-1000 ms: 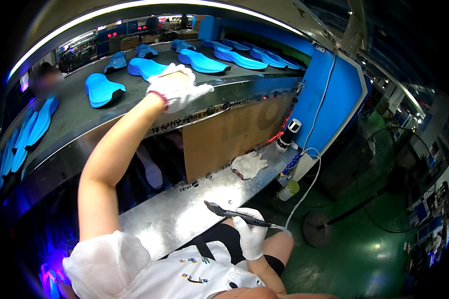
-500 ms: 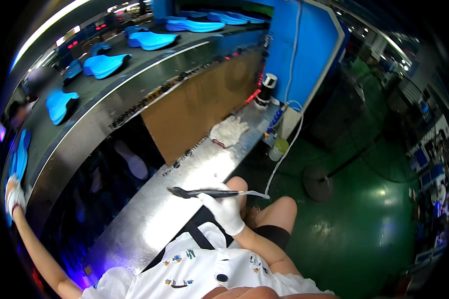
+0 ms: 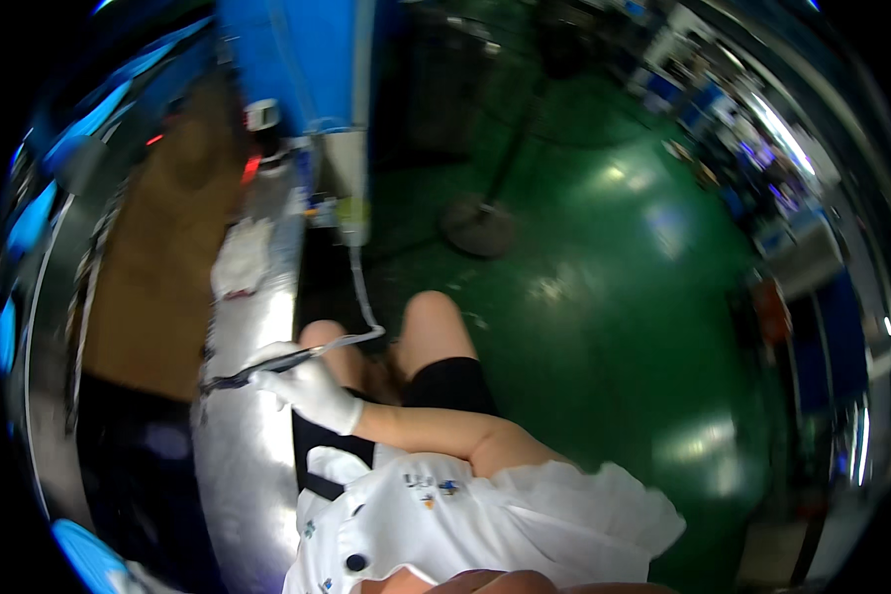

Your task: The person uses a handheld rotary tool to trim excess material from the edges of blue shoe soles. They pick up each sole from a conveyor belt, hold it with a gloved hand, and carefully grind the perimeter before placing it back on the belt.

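Note:
My right hand (image 3: 312,389), in a white glove, is closed round a slim black brush (image 3: 267,370) with a pale tube (image 3: 358,338) running from its rear end. The brush is held over the metal ledge (image 3: 247,495), its dark tip pointing left. At the lower left rim, part of my white-gloved left hand (image 3: 137,576) shows at the end of a blue shoe sole (image 3: 89,556), which it seems to grip. That hand is blurred and mostly cut off by the picture edge.
A crumpled white glove (image 3: 242,255) lies farther along the ledge beside a brown board (image 3: 153,247). More blue soles (image 3: 34,220) sit on the conveyor at the left. Beyond the ledge are a blue machine housing (image 3: 297,59), a yellowish cup (image 3: 352,218) and a round stand base (image 3: 477,228).
My view has swung to the right, so ledge and conveyor now lie farther left. My right hand keeps the brush; my left hand and a blue sole show at the lower left rim.

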Demonstrator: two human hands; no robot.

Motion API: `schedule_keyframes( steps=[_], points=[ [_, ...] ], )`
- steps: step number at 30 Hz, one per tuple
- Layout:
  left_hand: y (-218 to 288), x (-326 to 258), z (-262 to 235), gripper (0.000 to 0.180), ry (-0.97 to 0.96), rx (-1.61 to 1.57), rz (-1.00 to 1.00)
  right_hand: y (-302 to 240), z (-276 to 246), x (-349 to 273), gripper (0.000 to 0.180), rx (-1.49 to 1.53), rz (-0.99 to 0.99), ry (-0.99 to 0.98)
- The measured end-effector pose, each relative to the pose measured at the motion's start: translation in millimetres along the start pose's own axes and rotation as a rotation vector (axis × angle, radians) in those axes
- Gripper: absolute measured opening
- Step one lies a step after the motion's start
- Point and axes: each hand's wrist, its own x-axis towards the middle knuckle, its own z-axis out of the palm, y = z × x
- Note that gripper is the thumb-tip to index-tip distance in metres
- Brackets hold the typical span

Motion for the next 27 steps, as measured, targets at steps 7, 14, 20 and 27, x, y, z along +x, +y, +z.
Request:
schedule_keyframes(
  steps=[7,14,20,27],
  points=[
    [160.6,-31.0,115.9,0.055,-0.313,-0.83,0.051,2.9,-4.9,8.9,0.016,-0.09,-0.06,0.074],
    [256.6,-44.2,157.7,0.056,-0.562,-1.195,0.129,12.8,9.0,20.7,0.013,-0.156,-0.108,0.105],
    [287.1,-50.4,166.7,0.057,-0.719,-1.365,0.085,22.0,16.5,37.0,0.018,-0.259,-0.01,0.058],
    [316.4,-60.3,165.5,0.059,-1.008,-1.69,-0.196,-1.3,17.0,21.1,0.018,-0.078,0.02,0.06]
  ],
)
